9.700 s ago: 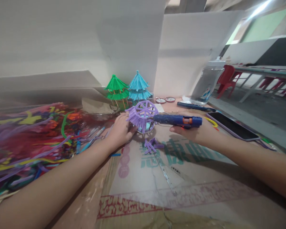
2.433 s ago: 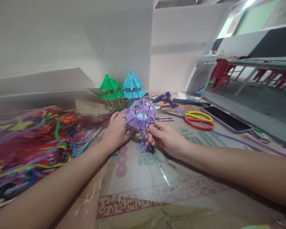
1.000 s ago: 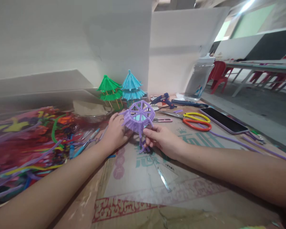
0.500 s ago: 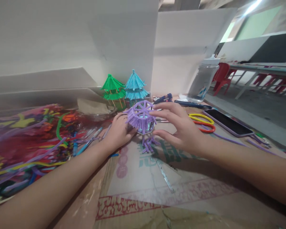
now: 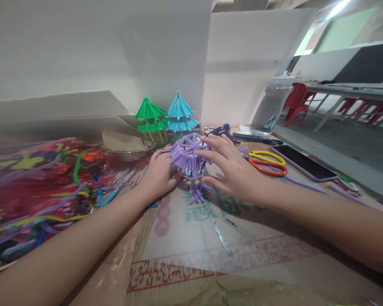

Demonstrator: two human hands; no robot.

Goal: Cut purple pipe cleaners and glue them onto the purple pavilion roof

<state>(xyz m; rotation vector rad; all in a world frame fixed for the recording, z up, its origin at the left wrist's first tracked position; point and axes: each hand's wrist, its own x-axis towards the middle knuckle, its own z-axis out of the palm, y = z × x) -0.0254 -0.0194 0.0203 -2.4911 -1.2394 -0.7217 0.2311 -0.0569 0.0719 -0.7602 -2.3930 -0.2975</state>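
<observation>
A small purple pavilion model (image 5: 187, 158), with a roof of pipe-cleaner strips and an open spoked top ring, stands in front of me. My left hand (image 5: 161, 172) grips its left side, some fingers hidden behind the roof. On the other side, my right hand (image 5: 231, 165) curves around the edge; its fingers touch the top ring and roof, and the thumb is lower down. Short cut purple pipe-cleaner pieces (image 5: 199, 193) lie on the table just below the model. A thin clear strip (image 5: 221, 236) lies nearer to me.
Behind stand a green pavilion (image 5: 150, 114) and a blue one (image 5: 179, 112). A pile of coloured pipe cleaners (image 5: 35, 191) spreads at left. To the right are scissors (image 5: 268, 163), a phone (image 5: 304, 162), a glue gun (image 5: 221, 131) and a clear bottle (image 5: 271, 106).
My right hand has moved in to the left, its fingers now against the purple roof and ring. The model has turned or tilted slightly. My left hand stays at its side.
</observation>
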